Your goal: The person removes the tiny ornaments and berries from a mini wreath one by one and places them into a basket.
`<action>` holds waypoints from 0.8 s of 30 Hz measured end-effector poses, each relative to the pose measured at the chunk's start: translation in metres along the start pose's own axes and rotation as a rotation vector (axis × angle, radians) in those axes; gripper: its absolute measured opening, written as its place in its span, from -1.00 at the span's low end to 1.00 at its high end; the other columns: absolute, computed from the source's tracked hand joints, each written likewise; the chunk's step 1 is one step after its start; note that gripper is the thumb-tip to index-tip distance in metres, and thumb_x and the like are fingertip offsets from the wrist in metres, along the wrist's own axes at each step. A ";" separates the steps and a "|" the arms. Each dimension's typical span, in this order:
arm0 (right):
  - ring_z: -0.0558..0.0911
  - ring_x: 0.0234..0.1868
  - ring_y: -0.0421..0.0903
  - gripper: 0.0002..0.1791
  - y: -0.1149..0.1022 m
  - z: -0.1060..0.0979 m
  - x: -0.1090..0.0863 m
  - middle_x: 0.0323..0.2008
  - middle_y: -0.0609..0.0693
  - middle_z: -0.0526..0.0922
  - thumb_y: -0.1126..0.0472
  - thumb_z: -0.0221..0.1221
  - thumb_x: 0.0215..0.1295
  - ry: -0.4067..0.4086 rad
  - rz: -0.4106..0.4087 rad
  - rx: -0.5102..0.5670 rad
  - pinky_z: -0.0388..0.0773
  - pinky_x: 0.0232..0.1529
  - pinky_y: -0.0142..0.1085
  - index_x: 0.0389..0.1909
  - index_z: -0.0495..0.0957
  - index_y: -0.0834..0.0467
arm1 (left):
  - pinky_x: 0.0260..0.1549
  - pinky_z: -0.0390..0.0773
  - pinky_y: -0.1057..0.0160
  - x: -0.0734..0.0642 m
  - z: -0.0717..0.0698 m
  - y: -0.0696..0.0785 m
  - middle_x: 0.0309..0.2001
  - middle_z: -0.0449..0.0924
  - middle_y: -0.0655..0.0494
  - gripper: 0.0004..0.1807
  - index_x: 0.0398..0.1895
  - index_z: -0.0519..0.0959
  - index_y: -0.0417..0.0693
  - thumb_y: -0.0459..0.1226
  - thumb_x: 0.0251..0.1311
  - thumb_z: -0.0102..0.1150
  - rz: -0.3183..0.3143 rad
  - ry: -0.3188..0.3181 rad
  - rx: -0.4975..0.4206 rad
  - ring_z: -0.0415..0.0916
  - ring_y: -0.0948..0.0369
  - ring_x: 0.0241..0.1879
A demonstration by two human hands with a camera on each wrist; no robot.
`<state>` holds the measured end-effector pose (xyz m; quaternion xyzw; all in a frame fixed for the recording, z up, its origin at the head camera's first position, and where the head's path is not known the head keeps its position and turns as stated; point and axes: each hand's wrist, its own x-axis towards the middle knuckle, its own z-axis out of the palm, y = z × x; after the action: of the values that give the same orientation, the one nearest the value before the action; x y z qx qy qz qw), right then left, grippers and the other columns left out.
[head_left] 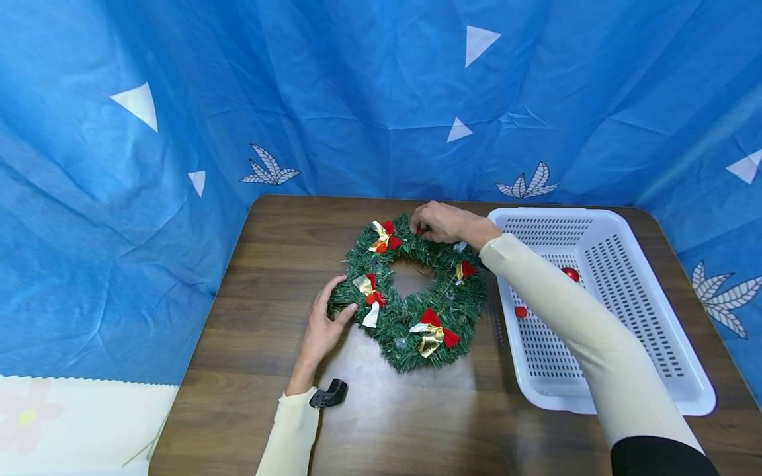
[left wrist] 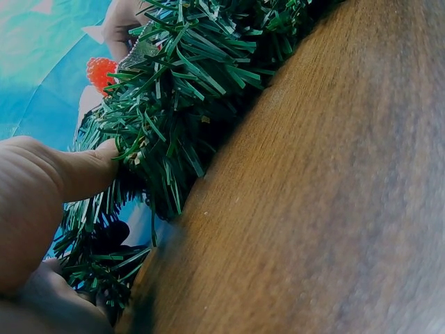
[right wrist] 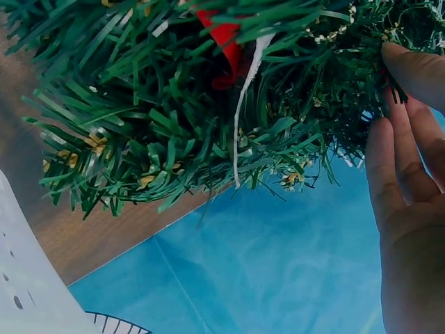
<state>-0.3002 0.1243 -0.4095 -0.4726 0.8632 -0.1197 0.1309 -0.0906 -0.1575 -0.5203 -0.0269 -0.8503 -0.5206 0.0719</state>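
Note:
A green tinsel wreath (head_left: 466,307) with red, gold and white bows lies on the table. My left hand (head_left: 325,327) grips its left edge, the thumb on the near side and the fingers at the outer rim. In the left wrist view the thumb (left wrist: 90,170) presses into the green strands. At the wreath's far edge, my right hand (head_left: 443,223) pinches a small red ornament (head_left: 421,230), mostly hidden by the fingers. Thin dark strands show between the right fingers and thumb in the right wrist view. A red beaded ornament (left wrist: 102,73) sticks out of the wreath.
To the right stands a white perforated basket (head_left: 649,291), with the right forearm crossing over it. A shiny red ball (head_left: 570,274) and a small red piece (head_left: 520,312) lie inside. A blue curtain (head_left: 387,99) hangs behind the wooden table (head_left: 238,370).

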 end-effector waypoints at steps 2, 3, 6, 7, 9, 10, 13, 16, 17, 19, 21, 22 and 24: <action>0.67 -0.13 0.00 -0.82 0.000 -0.001 0.000 -0.12 0.04 0.66 0.40 0.28 0.25 0.001 -0.007 -0.006 0.65 -0.07 -0.12 -0.17 0.66 0.13 | 0.39 0.19 -0.23 0.000 0.000 0.001 0.42 0.36 -0.03 -0.32 0.44 0.35 0.15 -0.17 0.26 0.35 0.005 0.003 0.001 0.25 -0.07 0.43; 0.67 -0.13 0.00 -0.83 0.000 -0.001 -0.001 -0.13 0.03 0.65 0.39 0.29 0.25 0.004 -0.011 -0.009 0.65 -0.08 -0.13 -0.17 0.66 0.12 | 0.39 0.19 -0.24 0.000 0.000 0.001 0.42 0.36 -0.04 -0.32 0.44 0.35 0.14 -0.17 0.25 0.35 0.009 0.005 0.000 0.25 -0.08 0.43; 0.66 -0.15 -0.01 -0.84 0.001 -0.002 -0.001 -0.16 0.01 0.61 0.38 0.31 0.23 0.014 -0.023 -0.012 0.65 -0.10 -0.14 -0.21 0.65 0.11 | 0.38 0.19 -0.23 0.000 -0.001 0.003 0.41 0.37 -0.04 -0.33 0.43 0.37 0.13 -0.17 0.26 0.35 0.009 0.007 -0.003 0.25 -0.08 0.43; 0.66 -0.15 -0.02 -0.85 0.000 -0.002 -0.002 -0.18 0.01 0.60 0.37 0.32 0.23 0.016 -0.023 -0.010 0.64 -0.10 -0.14 -0.22 0.65 0.10 | 0.38 0.19 -0.23 0.000 -0.001 0.003 0.41 0.38 -0.04 -0.34 0.43 0.37 0.13 -0.17 0.26 0.35 0.010 0.008 -0.003 0.26 -0.08 0.43; 0.66 -0.16 -0.02 -0.85 0.000 -0.002 -0.002 -0.20 0.00 0.58 0.36 0.34 0.22 0.017 -0.019 -0.008 0.64 -0.10 -0.15 -0.25 0.64 0.09 | 0.39 0.19 -0.22 0.000 -0.001 0.004 0.41 0.38 -0.04 -0.34 0.43 0.37 0.12 -0.17 0.27 0.34 0.009 0.006 -0.004 0.26 -0.08 0.43; 0.66 -0.16 -0.02 -0.85 0.000 -0.002 -0.003 -0.20 0.00 0.57 0.36 0.35 0.21 0.013 -0.013 -0.005 0.64 -0.11 -0.15 -0.26 0.63 0.09 | 0.39 0.19 -0.22 0.000 -0.001 0.004 0.41 0.38 -0.04 -0.35 0.42 0.37 0.13 -0.17 0.27 0.34 0.006 0.003 -0.004 0.26 -0.07 0.43; 0.66 -0.15 -0.01 -0.85 -0.001 -0.004 -0.004 -0.21 -0.01 0.57 0.36 0.35 0.20 0.000 0.012 0.000 0.64 -0.11 -0.15 -0.27 0.61 0.09 | 0.40 0.19 -0.21 0.000 -0.001 0.006 0.41 0.37 -0.04 -0.35 0.43 0.37 0.13 -0.17 0.27 0.33 -0.003 -0.004 -0.003 0.25 -0.07 0.43; 0.66 -0.15 0.00 -0.84 -0.001 -0.005 -0.005 -0.21 -0.01 0.60 0.37 0.34 0.20 -0.005 0.024 0.011 0.63 -0.10 -0.14 -0.28 0.61 0.10 | 0.40 0.19 -0.22 0.000 -0.002 0.007 0.42 0.37 -0.04 -0.35 0.43 0.37 0.13 -0.17 0.27 0.33 -0.013 -0.005 -0.003 0.25 -0.08 0.43; 0.66 -0.15 -0.01 -0.85 -0.001 -0.006 -0.005 -0.22 -0.01 0.60 0.38 0.34 0.19 -0.004 0.024 0.014 0.63 -0.10 -0.14 -0.28 0.61 0.10 | 0.39 0.19 -0.23 0.000 -0.002 0.008 0.42 0.36 -0.04 -0.35 0.43 0.37 0.13 -0.17 0.27 0.33 -0.014 -0.005 -0.003 0.24 -0.08 0.43; 0.65 -0.17 -0.02 -0.85 -0.002 -0.007 -0.006 -0.23 -0.02 0.61 0.38 0.35 0.19 -0.002 0.020 0.019 0.63 -0.11 -0.14 -0.29 0.61 0.10 | 0.39 0.18 -0.23 0.000 -0.002 0.009 0.42 0.36 -0.03 -0.35 0.43 0.36 0.15 -0.16 0.28 0.33 -0.016 -0.003 -0.002 0.24 -0.08 0.44; 0.65 -0.18 -0.04 -0.85 -0.002 -0.009 -0.006 -0.24 -0.03 0.60 0.37 0.35 0.19 -0.004 0.020 0.020 0.63 -0.11 -0.16 -0.30 0.60 0.10 | 0.40 0.18 -0.23 0.000 -0.003 0.009 0.43 0.36 -0.02 -0.35 0.43 0.36 0.17 -0.16 0.28 0.32 -0.016 -0.004 -0.002 0.23 -0.07 0.44; 0.65 -0.19 -0.04 -0.84 -0.002 -0.009 -0.006 -0.25 -0.03 0.59 0.37 0.35 0.19 -0.006 0.019 0.021 0.63 -0.12 -0.16 -0.30 0.60 0.09 | 0.40 0.18 -0.23 0.000 -0.003 0.009 0.43 0.35 -0.02 -0.35 0.43 0.36 0.17 -0.15 0.28 0.32 -0.016 -0.006 -0.002 0.23 -0.07 0.44; 0.64 -0.19 -0.05 -0.84 -0.002 -0.010 -0.006 -0.25 -0.03 0.58 0.37 0.36 0.19 -0.010 0.014 0.024 0.62 -0.12 -0.17 -0.31 0.59 0.10 | 0.40 0.17 -0.23 0.000 -0.004 0.009 0.43 0.35 -0.02 -0.35 0.43 0.36 0.17 -0.16 0.28 0.32 -0.016 -0.007 -0.003 0.23 -0.07 0.44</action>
<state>-0.2989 0.1291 -0.3984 -0.4657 0.8643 -0.1268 0.1415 -0.0896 -0.1565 -0.5105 -0.0220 -0.8499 -0.5224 0.0648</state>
